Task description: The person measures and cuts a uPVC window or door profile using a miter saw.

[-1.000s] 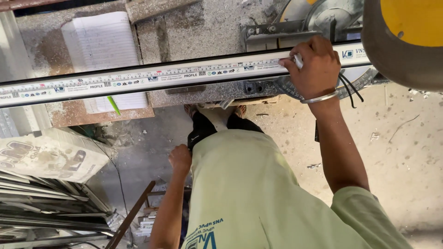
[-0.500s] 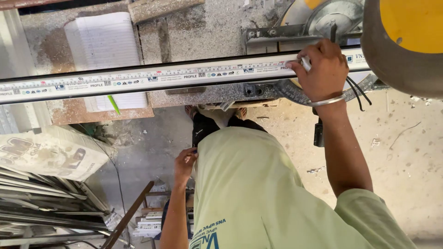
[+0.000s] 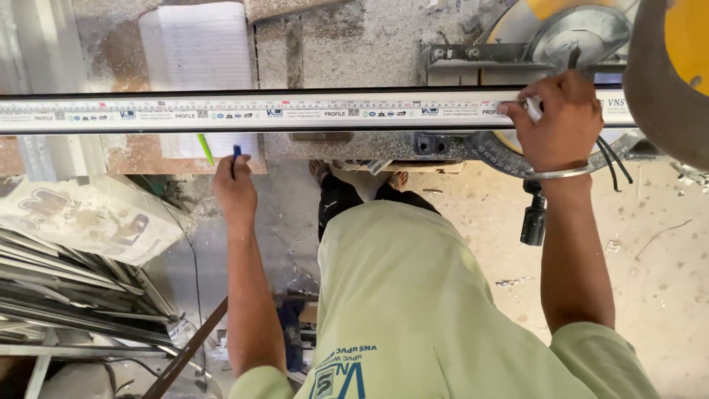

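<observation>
Both hands work at a long white profile bar (image 3: 295, 112) that lies straight across the counter (image 3: 354, 44). The right hand (image 3: 561, 122), a metal bangle (image 3: 557, 174) on its wrist, is clasped over the bar's top edge just beside the saw, pressing it down. The left hand (image 3: 236, 188) is closed around a blue pen (image 3: 236, 153), its tip pointing up at the bar's near edge; a green pen (image 3: 204, 148) lies just beside it. An open lined notebook (image 3: 198, 52) rests on the counter behind the bar, partly hidden by it. A yellow-bladed mitre saw (image 3: 561, 29) stands at the right, its guard (image 3: 672, 66) blocking the corner. Stacked metal strips (image 3: 74, 288) and a printed sack (image 3: 81, 218) sit low at the left
</observation>
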